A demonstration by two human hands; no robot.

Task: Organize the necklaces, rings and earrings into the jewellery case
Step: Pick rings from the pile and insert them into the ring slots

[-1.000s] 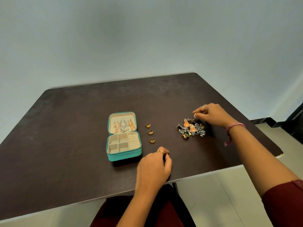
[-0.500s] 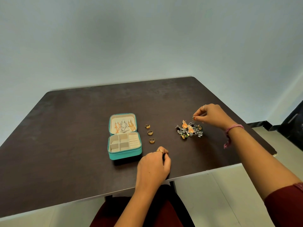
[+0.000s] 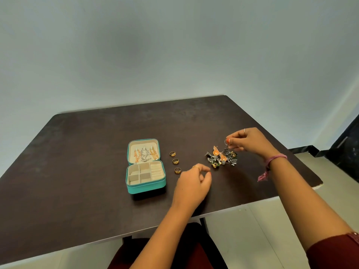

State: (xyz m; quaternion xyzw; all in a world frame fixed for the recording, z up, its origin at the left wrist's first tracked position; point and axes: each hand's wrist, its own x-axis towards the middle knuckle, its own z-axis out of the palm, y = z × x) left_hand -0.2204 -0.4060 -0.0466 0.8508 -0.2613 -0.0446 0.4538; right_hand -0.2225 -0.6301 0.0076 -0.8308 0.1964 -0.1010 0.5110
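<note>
An open teal jewellery case (image 3: 146,186) lies on the dark table (image 3: 77,171). Necklaces (image 3: 144,154) hang inside its lid; the compartments below look empty. Three gold rings (image 3: 175,161) lie in a column just right of the case. A heap of earrings (image 3: 221,157), orange and silver, sits further right. My right hand (image 3: 249,141) pinches the hook of one earring at the heap's upper right edge, lifting it slightly. My left hand (image 3: 191,183) hovers loosely curled between the rings and the heap, holding nothing.
The table's front edge runs close to my lap, and its right corner (image 3: 316,183) is near my right forearm. A pale wall stands behind the table. Tiled floor and a dark object (image 3: 347,148) lie to the right.
My right hand has raised its pinch on an earring above the heap. My left hand has lifted off the table's front edge and moved toward the heap. The camera has tilted up a little.
</note>
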